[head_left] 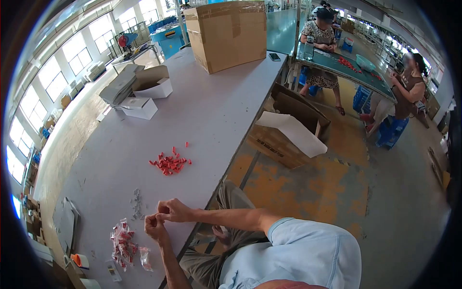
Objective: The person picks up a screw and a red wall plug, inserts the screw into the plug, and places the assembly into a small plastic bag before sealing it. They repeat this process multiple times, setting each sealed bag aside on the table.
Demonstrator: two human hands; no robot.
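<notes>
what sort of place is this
Probably a factory packing or small-parts assembly floor: loose red pieces lie piled near small filled plastic bags on the table, a large cardboard box stands at its far end, and two people are at a green-topped bench beyond.

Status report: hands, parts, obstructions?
Left hand, right hand together; any held piece hidden. Small grey pieces scattered alongside; small red cylindrical pieces piled farther right. Nothing visibly in the way.
</notes>
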